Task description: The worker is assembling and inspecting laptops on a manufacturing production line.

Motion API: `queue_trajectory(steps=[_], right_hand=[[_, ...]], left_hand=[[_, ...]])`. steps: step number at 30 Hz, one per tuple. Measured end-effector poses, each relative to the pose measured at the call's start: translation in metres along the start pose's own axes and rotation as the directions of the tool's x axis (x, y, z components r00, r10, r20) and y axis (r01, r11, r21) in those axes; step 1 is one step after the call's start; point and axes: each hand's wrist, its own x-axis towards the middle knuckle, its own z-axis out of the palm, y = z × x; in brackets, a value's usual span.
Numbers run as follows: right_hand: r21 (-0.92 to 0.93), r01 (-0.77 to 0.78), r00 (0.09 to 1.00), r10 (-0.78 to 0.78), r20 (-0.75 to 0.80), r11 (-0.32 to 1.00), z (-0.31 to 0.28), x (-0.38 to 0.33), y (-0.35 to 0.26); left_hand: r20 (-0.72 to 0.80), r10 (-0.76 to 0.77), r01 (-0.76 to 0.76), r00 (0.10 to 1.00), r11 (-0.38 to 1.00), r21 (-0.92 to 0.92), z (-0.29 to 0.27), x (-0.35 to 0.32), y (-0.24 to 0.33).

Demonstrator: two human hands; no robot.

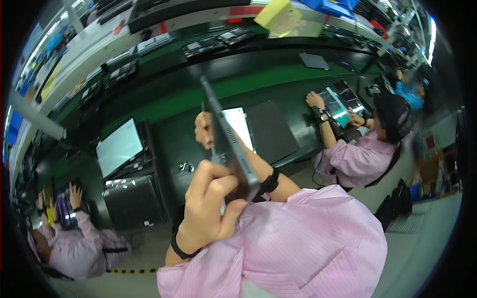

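L hand (211,198) grips the near end of a dark laptop (226,134), held edge-on & tilted up over the green worktop (174,107). R hand (203,130) is closed on its far part, w/ a thin tool sticking up from the fist. Small screws (186,167) lie on the worktop beside an open laptop w/ a lit screen (119,147). Co-workers in pink sit either side.

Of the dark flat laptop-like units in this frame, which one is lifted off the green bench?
The dark unit gripped edge-on between the left hand and right hand; the others lie flat on the bench.
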Motion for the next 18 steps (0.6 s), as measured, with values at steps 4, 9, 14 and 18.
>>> queue_trajectory(steps=[4, 9, 14, 18], right_hand=[[-0.007, 0.093, 0.996, -0.093, -0.017, 0.996, 0.020, -0.002, -0.009], [0.002, 0.090, 0.996, -0.090, 0.016, 0.996, 0.018, -0.001, -0.010], [-0.020, 0.112, 0.994, -0.112, -0.006, 0.994, 0.013, 0.000, -0.018], [-0.051, 0.102, 0.995, -0.102, -0.008, 0.994, 0.003, 0.002, -0.013]], left_hand=[[-0.049, 0.009, -0.011, 0.999, 1.000, -0.030, 0.005, -0.002, -0.009], [-0.035, 0.027, -0.025, 0.999, 0.998, 0.050, 0.007, -0.004, -0.011], [0.038, 0.026, -0.029, 0.999, 0.996, 0.088, 0.003, 0.005, -0.015], [0.033, 0.060, -0.064, 0.998, 0.987, 0.150, 0.004, 0.006, -0.019]])
